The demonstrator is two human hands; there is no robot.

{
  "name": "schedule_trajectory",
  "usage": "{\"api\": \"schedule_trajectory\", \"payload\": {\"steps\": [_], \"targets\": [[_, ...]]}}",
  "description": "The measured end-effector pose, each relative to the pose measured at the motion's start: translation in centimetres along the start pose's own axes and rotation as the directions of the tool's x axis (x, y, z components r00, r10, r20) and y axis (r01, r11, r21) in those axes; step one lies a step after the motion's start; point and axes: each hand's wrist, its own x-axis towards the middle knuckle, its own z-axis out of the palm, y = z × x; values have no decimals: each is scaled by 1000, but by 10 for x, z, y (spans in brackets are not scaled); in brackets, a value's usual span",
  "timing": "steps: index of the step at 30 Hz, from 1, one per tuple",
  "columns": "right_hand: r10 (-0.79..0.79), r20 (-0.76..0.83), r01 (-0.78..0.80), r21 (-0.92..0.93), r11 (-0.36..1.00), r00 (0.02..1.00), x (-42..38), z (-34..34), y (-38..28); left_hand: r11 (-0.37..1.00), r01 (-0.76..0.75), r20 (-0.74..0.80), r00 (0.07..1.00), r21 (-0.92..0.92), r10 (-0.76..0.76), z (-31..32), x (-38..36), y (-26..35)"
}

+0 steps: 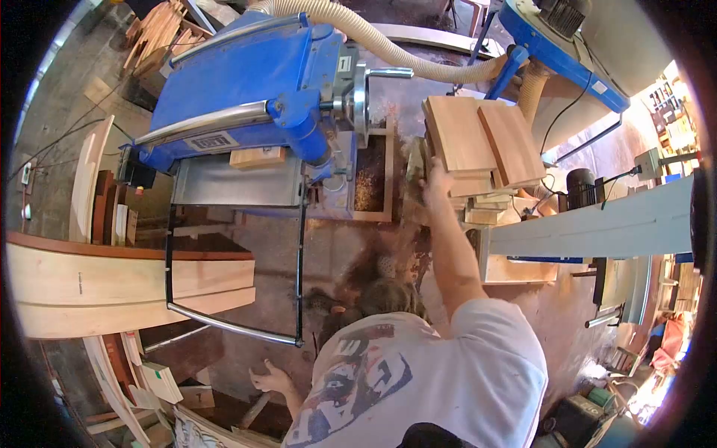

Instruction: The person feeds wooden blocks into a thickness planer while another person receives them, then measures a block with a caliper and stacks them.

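Note:
A stack of short wooden boards (459, 138) stands at the upper right, its pieces laid unevenly. My right hand (438, 184) reaches to the stack's left edge, fingers around the edge of a board; the underside of that grip is hidden. Down at the lower left, my left hand (272, 379) hangs in the air with fingers apart, holding nothing. Ahead is a blue thickness planer (231, 75), with a small wooden block (258, 157) lying at its mouth on the metal bed (231, 187).
A black and chrome roller frame (235, 328) juts from the planer toward me. Long planks (134, 291) lie at left. A ribbed hose (403, 63) runs to a blue dust collector (560, 52). A grey beam (597, 220) crosses at right.

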Motion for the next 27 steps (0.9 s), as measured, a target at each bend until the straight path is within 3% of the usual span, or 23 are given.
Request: {"api": "schedule_trajectory", "payload": {"steps": [1,4,6,7,8,9,10,11,13,15,18,21,24,27], "targets": [[18,29,-19,59,998,999,-2,6,-3,998,46,4,999,39,-46,10,0,1],[128,164,-163,225,961,978,-53,7,-52,994,-101,-112,989,-48,95,16,-3,2],[-134,262,116,83,990,956,2,8,-4,980,-178,-122,979,-88,167,10,-2,18],[-121,285,79,154,985,951,34,5,14,973,-206,-126,973,-104,193,4,-5,26],[-109,308,39,223,974,945,51,3,20,974,-186,-118,978,-127,171,-2,-10,37],[46,316,-182,415,892,948,50,2,4,975,-166,-112,982,-148,150,-9,-12,48],[192,359,-379,581,720,913,46,9,-9,973,-148,-115,985,-177,129,-12,-11,55],[71,236,-186,512,838,969,45,18,-13,975,-159,-140,980,-155,138,-5,-6,53],[-8,177,-68,418,906,984,46,23,-5,984,-156,-183,973,-87,138,3,-5,37],[110,260,-217,429,877,959,46,18,3,978,-152,-152,980,-141,130,-9,-20,38],[111,266,-207,365,908,957,21,0,-6,974,-109,-133,988,-196,83,-27,-37,61],[314,427,-416,168,894,848,-19,-42,-27,974,-106,-84,992,-200,91,-15,-35,35],[336,315,-422,261,868,887,-80,-78,-42,945,-233,-109,971,-228,213,-1,-28,40],[264,380,-388,300,872,887,-96,-117,-41,843,-408,-136,913,-351,385,0,-20,67]]}}
